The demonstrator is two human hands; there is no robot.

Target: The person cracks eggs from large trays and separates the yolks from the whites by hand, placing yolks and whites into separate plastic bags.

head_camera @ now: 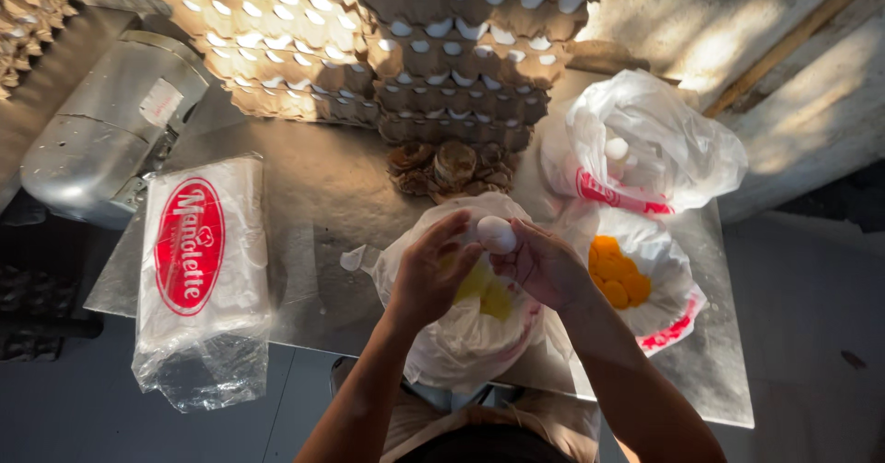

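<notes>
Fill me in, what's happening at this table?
A person holds a white egg in both hands, left hand and right hand, over an open plastic bag with yellow liquid inside. To the right, a second bag holds egg yolks; behind it a third bag holds what look like white shells. Stacked egg trays stand at the back of the metal table, and a sealed pack of bags lies on the left.

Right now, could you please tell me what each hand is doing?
Left hand: closed on the small white egg.
Right hand: closed on that egg too.
</notes>
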